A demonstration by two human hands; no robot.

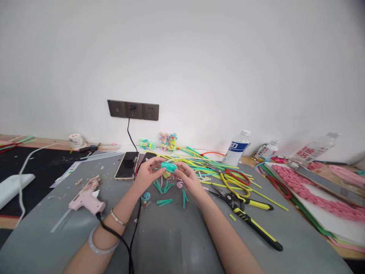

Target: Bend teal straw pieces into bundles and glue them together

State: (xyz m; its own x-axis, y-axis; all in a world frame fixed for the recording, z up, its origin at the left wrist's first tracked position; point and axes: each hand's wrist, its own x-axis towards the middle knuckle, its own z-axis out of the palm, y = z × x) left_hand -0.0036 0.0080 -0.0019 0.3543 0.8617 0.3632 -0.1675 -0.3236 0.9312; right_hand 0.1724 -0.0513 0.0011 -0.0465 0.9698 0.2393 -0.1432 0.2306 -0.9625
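Between the fingertips of my left hand (151,170) and my right hand (186,176) is a small turquoise bundle of fuzzy pipe cleaner (169,166), held above the grey mat. Both hands pinch it, one at each end. Below them on the mat lie several folded turquoise pipe cleaner pieces (164,202), some bent into narrow V shapes. A blue coiled piece (145,196) rests near my left wrist, and a small pale pink coil (179,184) is under my right hand. The underside of the bundle is hidden.
A pink glue gun (88,201) with a black cable lies left. Phones (127,165) are behind my left hand. Right are yellow-black pliers (242,213), red-handled scissors (238,177), loose pipe cleaners (199,161) and a bottle (236,149). Small pipe cleaner figures (169,141) stand by the wall.
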